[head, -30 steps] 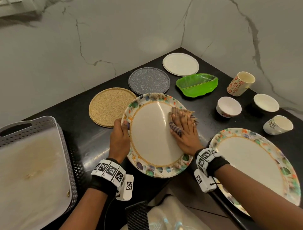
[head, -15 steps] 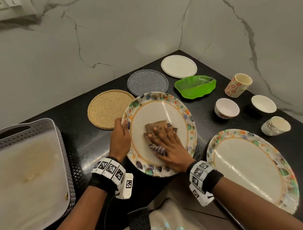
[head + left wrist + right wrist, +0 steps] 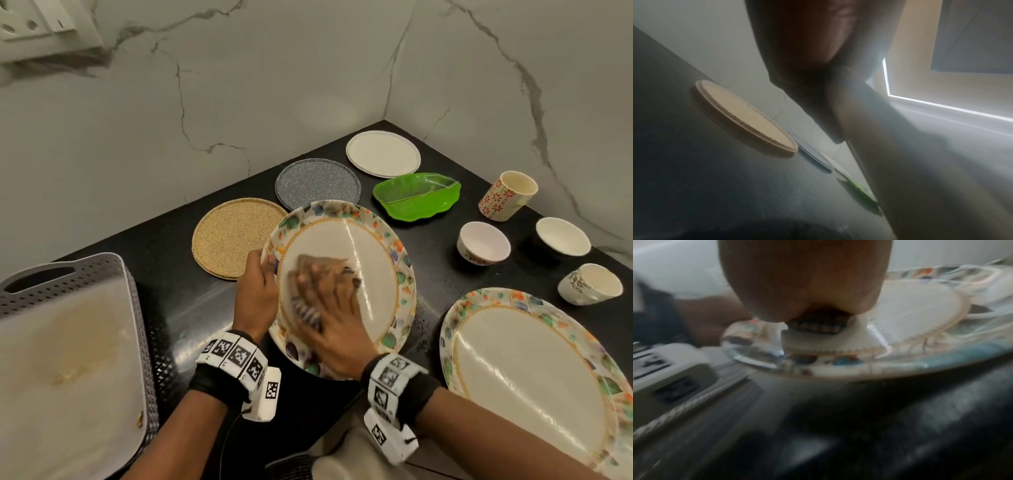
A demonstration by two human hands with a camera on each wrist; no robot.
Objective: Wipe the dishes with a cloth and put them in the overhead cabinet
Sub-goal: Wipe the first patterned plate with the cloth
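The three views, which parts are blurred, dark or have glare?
Head view: right hand and cloth smeared by motion; glare streaks on both floral plates. Left wrist view: dim and hazy, bright light strip at right. Right wrist view: heavy motion blur, lower half dark.

Domestic kitchen: black countertop (image 3: 178, 284) in a marble-walled corner, plates, bowls and cups beyond the hands, wall socket (image 3: 37, 24) upper left.

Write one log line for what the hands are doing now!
step: wiping | left hand: grips floral plate rim | right hand: presses cloth on plate | cabinet: not yet
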